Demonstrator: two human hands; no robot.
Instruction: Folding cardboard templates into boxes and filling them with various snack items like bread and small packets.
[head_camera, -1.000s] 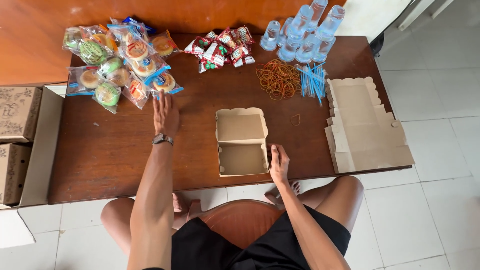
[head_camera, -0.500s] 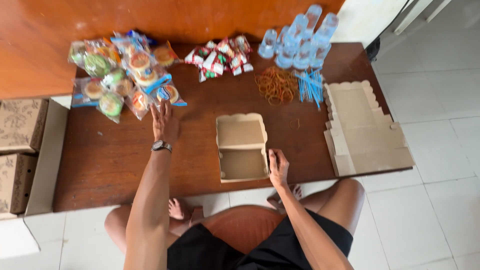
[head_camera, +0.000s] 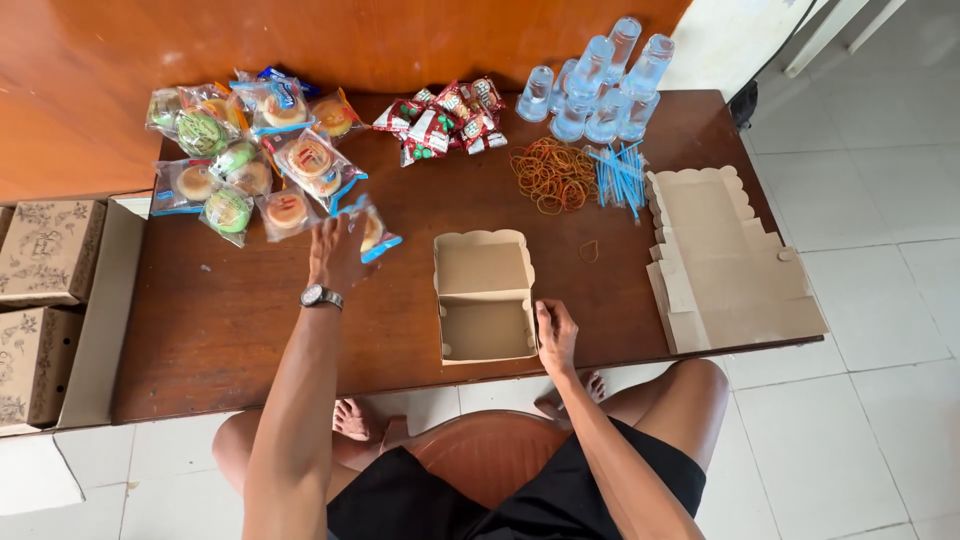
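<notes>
A: Pastries (head_camera: 255, 160) first. How many wrapped ones do you make out at the table's (head_camera: 250, 340) far left corner?

B: About ten clear packets, heaped and overlapping, so the count is rough. One packet (head_camera: 372, 232) lies nearest the table's middle, and the left hand (head_camera: 333, 255) is on it: fingers spread and apart, touching the wrapper but not clamped round it as far as I can see.

A: And the right hand (head_camera: 556, 335)?

B: Resting flat at the near edge, fingers loosely together, touching the right wall of the open cardboard box (head_camera: 486, 295). It grips nothing.

A: Just the one box?

B: One folded up, with two compartments, both bare, standing near the middle of the near edge. Flat box blanks (head_camera: 730, 270) lie stacked at the right edge, overhanging the near right corner slightly; I cannot count the sheets.

A: The far edge?

B: Small red snack packs (head_camera: 440, 120) in a pile, perhaps seven or eight. Sealed water cups (head_camera: 600, 85), about seven, at the far right. Before them a loose heap of rubber bands (head_camera: 555, 175), too tangled to count, and a bundle of blue-wrapped straws (head_camera: 620, 175) just beside it. One stray band (head_camera: 589, 250) lies between the box and the blanks.

A: Open room?

B: The whole near left quarter of the table is bare wood, also a strip between the box and the blanks.
</notes>
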